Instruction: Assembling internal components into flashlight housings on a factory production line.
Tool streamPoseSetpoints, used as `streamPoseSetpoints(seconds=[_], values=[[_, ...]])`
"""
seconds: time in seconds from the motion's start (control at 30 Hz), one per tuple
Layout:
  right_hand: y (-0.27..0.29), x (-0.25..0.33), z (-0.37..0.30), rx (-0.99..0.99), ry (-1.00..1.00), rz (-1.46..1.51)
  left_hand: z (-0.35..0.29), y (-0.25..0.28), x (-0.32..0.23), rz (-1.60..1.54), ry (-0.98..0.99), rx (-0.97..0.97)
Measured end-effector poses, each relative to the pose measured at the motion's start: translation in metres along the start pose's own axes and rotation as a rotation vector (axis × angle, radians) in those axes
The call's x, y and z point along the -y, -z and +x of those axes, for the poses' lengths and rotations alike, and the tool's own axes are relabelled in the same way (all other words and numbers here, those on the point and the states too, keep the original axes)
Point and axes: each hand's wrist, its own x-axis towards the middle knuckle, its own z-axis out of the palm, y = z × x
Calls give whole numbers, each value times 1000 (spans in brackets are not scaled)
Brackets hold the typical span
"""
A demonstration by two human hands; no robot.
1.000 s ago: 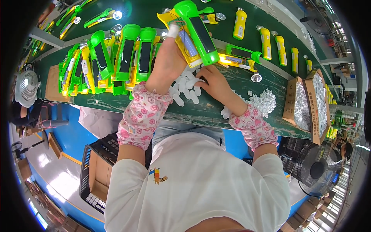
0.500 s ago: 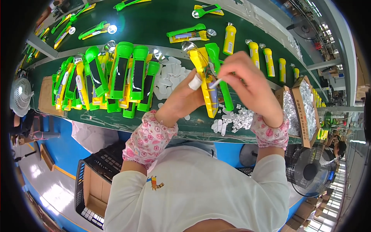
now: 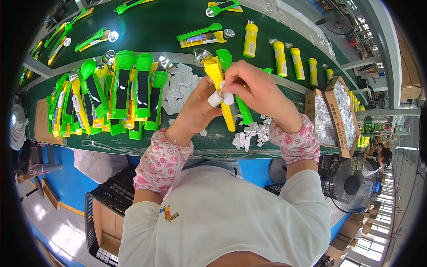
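My left hand (image 3: 195, 109), a white wrap on one finger, grips the yellow half-shell of an opened flashlight (image 3: 229, 118). It stands nearly upright over the bench's front part, with its silver reflector (image 3: 202, 55) hanging loose at the top. The green half-shell (image 3: 243, 110) is beside it on the right, partly behind my right hand (image 3: 255, 86). That hand's fingers are closed on a small white oval pad (image 3: 228, 98) against the yellow shell. Fingers hide most of the shell's inside.
Left of my hands stands a cluster of green and yellow flashlights (image 3: 122, 86). White pads (image 3: 180, 84) and small white strips (image 3: 253, 133) lie on the bench. Cartons of silvery parts (image 3: 340, 109) stand right; yellow flashlights (image 3: 279, 58) lie beyond. Below is a black crate (image 3: 91, 222).
My right hand has come down to the yellow shell and now presses a white pad there. The flashlight has been turned, so less of its inside shows. The whole view has shifted slightly.
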Motion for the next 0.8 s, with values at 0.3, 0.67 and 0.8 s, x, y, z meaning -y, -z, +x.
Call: streamPoseSetpoints(seconds=[0.3, 0.67, 0.8], values=[[-8, -11, -19, -57, -90, 91, 4, -1, 2, 65, 58, -78], [-48, -3, -62, -181, -357, -70, 19, -25, 19, -127, -229, -382], [-48, -11, -62, -248, -277, 42, 24, -22, 13, -149, -281, -448]])
